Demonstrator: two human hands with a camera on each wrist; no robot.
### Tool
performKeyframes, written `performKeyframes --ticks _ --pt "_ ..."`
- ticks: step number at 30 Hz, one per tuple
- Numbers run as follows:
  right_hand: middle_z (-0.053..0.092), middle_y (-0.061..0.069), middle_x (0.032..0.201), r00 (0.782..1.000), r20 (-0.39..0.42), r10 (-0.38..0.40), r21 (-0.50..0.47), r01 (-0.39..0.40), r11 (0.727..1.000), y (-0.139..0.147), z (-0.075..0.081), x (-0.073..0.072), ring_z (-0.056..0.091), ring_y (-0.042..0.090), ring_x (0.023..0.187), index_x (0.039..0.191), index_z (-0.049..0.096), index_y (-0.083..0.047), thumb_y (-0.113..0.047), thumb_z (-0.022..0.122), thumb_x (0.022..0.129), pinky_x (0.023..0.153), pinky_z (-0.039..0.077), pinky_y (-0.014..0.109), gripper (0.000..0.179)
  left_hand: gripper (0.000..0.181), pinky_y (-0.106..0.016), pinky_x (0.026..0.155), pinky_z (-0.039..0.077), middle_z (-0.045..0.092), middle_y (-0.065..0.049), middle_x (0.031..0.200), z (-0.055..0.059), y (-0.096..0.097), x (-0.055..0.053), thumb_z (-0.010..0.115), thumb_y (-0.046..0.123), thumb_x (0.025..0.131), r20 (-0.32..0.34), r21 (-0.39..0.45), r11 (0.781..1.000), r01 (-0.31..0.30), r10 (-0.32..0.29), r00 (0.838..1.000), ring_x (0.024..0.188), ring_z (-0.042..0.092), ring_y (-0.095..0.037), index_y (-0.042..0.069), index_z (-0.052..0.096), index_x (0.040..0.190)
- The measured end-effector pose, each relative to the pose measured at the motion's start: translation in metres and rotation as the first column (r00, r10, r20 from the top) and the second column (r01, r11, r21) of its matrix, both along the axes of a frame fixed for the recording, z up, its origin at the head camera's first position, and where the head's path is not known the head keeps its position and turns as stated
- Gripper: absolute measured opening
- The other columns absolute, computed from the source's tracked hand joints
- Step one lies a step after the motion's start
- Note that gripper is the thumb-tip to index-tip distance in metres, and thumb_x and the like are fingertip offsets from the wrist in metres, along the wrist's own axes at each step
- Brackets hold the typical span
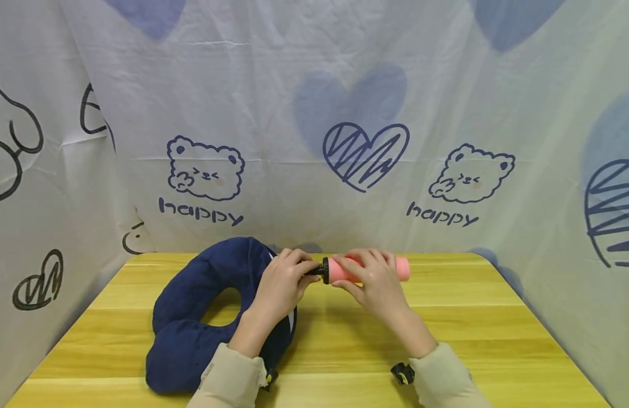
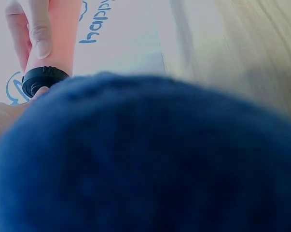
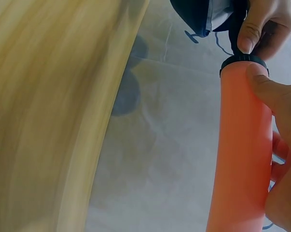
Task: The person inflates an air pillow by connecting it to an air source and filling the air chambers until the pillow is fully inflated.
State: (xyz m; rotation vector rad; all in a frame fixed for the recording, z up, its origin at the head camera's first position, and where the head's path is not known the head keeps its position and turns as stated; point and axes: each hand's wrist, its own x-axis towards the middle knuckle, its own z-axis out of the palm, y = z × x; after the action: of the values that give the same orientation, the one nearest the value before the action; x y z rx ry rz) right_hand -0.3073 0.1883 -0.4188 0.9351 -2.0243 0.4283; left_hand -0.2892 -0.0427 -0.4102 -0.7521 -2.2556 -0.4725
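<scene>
A pink hand pump (image 1: pixel 336 271) with a ridged black end cap (image 3: pixel 243 59) lies level above the far part of the table. My right hand (image 1: pixel 378 280) grips its pink barrel, thumb near the cap in the right wrist view. My left hand (image 1: pixel 284 280) pinches the black nozzle (image 1: pixel 314 271) at the capped end, its thumb and fingers hiding part of it. Left of the pump, a navy blue U-shaped neck pillow (image 1: pixel 197 294) lies under my left forearm. A dark strip runs from the pillow to the cap in the right wrist view. The pillow fills most of the left wrist view.
The wooden table (image 1: pixel 477 328) ends at a back edge just behind the pump. A pale cloth (image 1: pixel 284 187) printed with hearts and bears hangs behind it and at both sides. Small black wrist devices (image 1: pixel 403 373) sit at the sleeve cuffs.
</scene>
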Motion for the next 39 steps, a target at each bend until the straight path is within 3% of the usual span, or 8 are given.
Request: performKeyframes --ticks 12,20,28,39 --pt "0.071 0.010 0.113 1.000 0.012 -0.009 0.005 0.009 1.000 0.004 -0.002 0.000 0.063 0.034 0.105 0.124 0.076 -0.016 -0.040 0.084 0.080 0.090 0.043 0.057 0.051 0.023 -0.041 0.080 0.053 0.071 -0.004 0.104 -0.002 0.000 0.002 0.085 0.019 0.085 0.017 0.020 1.000 -0.006 0.006 1.000 0.094 0.063 -0.026 0.012 0.082 0.107" --pt "0.071 0.010 0.116 0.995 0.079 -0.053 0.005 0.053 0.999 0.011 -0.001 0.002 0.063 0.034 0.109 0.126 0.076 -0.016 -0.038 0.086 0.081 0.094 0.042 0.057 0.050 0.020 -0.041 0.080 0.053 0.071 -0.002 0.104 -0.003 -0.004 0.003 0.083 0.020 0.088 0.011 0.014 0.999 -0.049 0.049 0.999 0.094 0.063 -0.024 0.013 0.082 0.106" --pt "0.070 0.009 0.120 0.983 0.161 -0.090 -0.004 0.092 0.996 0.023 0.000 0.000 0.061 0.034 0.115 0.129 0.075 -0.018 -0.036 0.087 0.082 0.101 0.038 0.058 0.051 0.021 -0.042 0.081 0.052 0.071 -0.002 0.107 -0.003 -0.013 0.004 0.081 0.020 0.090 0.019 0.018 0.994 -0.105 0.104 0.994 0.096 0.063 -0.024 0.015 0.082 0.110" --pt "0.069 0.011 0.121 0.983 0.160 -0.095 -0.044 0.103 0.994 0.046 0.003 -0.009 0.059 0.037 0.117 0.129 0.075 -0.016 -0.030 0.089 0.080 0.103 0.035 0.060 0.052 0.018 -0.046 0.085 0.052 0.071 -0.005 0.107 0.000 -0.035 0.002 0.081 0.015 0.090 0.032 0.071 0.987 -0.141 0.139 0.990 0.099 0.063 -0.028 0.012 0.082 0.108"
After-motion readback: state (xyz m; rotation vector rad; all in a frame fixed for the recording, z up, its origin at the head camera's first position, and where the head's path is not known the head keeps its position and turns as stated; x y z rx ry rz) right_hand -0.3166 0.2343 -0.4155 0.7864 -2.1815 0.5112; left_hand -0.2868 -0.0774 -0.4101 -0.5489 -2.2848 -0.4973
